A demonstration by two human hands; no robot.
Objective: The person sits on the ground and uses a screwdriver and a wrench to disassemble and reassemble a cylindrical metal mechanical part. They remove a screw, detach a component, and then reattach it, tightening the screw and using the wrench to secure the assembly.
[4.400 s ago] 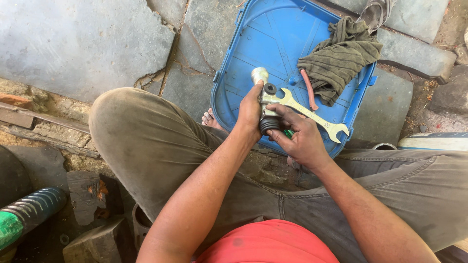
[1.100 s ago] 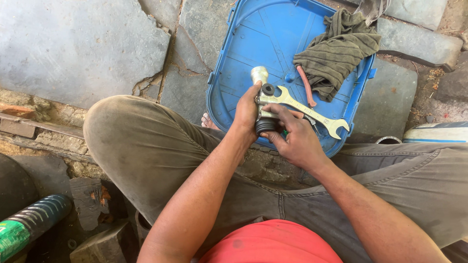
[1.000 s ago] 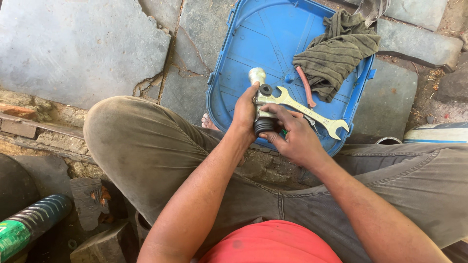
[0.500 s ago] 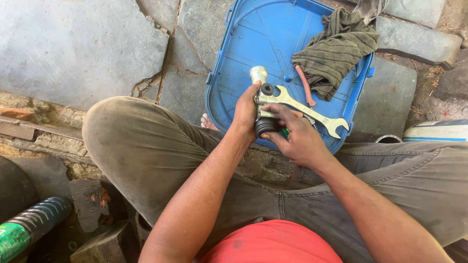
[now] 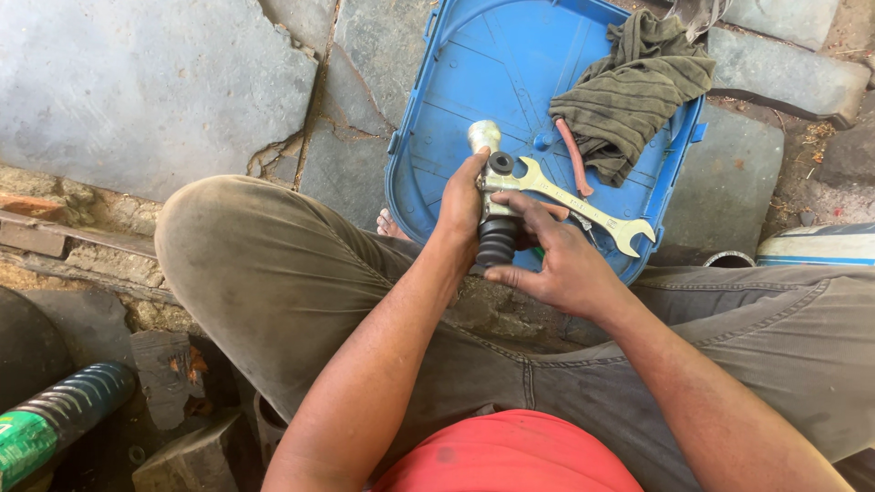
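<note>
Metal cylinder part gripped over a blue tray

The cylinder, with its black rubber boot, is clasped by the left hand; the right hand pinches the boot beside a wrench, above the blue tray and green rag.

Little differs from the earlier views beyond a slight shift of the camera: the blue tray and the olive rag sit a touch higher and further left in view than a few seconds ago. The green-ended cylinder at the lower left slides nearer the corner. The right hand now lies a little lower against the black ribbed boot.
</note>
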